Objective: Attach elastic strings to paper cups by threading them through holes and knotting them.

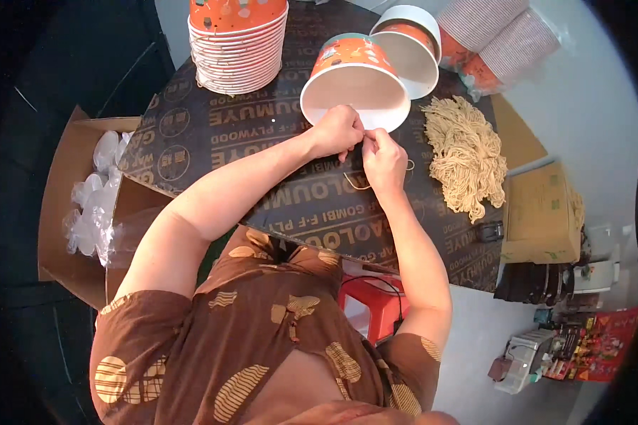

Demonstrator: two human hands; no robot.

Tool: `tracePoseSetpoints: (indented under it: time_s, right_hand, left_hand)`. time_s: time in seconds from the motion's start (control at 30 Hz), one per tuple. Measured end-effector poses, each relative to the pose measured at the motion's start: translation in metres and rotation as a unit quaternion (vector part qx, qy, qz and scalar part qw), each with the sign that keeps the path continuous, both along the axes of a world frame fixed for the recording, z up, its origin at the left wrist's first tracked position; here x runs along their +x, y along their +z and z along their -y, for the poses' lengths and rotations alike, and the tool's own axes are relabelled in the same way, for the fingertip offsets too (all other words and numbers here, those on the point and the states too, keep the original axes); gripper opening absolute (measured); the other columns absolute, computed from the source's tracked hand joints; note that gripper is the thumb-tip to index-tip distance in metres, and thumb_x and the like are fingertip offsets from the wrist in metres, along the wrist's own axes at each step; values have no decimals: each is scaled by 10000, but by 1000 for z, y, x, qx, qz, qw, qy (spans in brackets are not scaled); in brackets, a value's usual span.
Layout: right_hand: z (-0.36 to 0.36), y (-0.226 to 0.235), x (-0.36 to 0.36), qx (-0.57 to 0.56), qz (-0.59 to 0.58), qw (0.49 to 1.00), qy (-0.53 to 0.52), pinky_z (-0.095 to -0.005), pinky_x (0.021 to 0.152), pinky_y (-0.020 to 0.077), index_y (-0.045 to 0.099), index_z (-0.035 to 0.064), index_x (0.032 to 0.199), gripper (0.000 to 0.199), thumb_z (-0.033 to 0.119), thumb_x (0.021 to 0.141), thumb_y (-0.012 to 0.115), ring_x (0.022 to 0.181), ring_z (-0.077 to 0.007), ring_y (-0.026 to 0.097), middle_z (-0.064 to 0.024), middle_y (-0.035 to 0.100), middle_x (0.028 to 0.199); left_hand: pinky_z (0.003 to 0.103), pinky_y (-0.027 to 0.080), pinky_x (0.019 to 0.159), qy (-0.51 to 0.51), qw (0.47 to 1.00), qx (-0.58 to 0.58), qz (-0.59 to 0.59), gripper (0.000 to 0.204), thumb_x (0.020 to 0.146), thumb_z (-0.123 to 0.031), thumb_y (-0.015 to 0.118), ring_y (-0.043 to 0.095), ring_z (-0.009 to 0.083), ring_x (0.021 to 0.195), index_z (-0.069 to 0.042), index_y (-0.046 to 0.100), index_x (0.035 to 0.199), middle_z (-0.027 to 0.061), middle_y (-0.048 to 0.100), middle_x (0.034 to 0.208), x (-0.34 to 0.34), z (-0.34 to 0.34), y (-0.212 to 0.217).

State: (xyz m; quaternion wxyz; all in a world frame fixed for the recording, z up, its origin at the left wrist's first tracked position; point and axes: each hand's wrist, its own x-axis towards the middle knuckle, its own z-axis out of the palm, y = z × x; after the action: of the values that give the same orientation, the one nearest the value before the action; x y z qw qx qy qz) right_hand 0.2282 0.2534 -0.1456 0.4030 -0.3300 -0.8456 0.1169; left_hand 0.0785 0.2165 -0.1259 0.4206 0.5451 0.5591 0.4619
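Note:
My left hand point(337, 132) and my right hand point(385, 161) meet fingertip to fingertip at the near rim of an orange paper bucket point(356, 53). The bucket lies tipped on its side, its white inside toward me. Both hands are closed in a pinch on a thin beige cord point(355, 187), which curves out below the fingers and shows again right of my right hand. The part between the fingertips is hidden, so I cannot tell whether it passes through the rim. A heap of similar beige cords point(464, 152) lies to the right.
A tall stack of orange buckets point(237, 57) stands at the back left of the black printed board point(262, 205). More buckets point(409, 53) lie behind the tipped one, with wrapped stacks point(510, 49) beyond. Cardboard boxes flank the board, the left one point(74, 205) holding clear plastic pieces.

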Motion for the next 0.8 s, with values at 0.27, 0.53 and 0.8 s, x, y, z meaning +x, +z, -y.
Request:
tracePoseSetpoints:
  time_s: [0.27, 0.53, 0.8]
  right_hand:
    - [-5, -3, 0, -46, -16, 999, -1, -411, 576, 484, 626, 43, 854, 54, 50, 800, 626, 665, -345, 647, -163, 645, 716]
    - [-9, 1, 2, -129, 10, 992, 5, -297, 617, 479, 641, -6, 903, 84, 60, 868, 602, 620, -133, 602, -129, 645, 695]
    - [-12, 2, 2, -178, -2, 984, -4, -400, 632, 496, 659, 55, 883, 115, 157, 861, 610, 728, -337, 660, -162, 658, 749]
  left_hand:
    - [279, 426, 337, -2, 1000, -1, -6, 76, 803, 13, 544, 542, 143, 420, 81, 563, 773, 88, 555, 612, -1, 1, 0]
    - [276, 424, 340, 3, 999, 29, -17, 75, 828, 18, 530, 543, 142, 421, 74, 564, 792, 88, 552, 614, -1, 1, -3]
    - [307, 499, 419, 8, 1000, 29, 8, 85, 755, 72, 519, 633, 198, 486, 87, 582, 700, 129, 617, 618, -4, 2, -3]
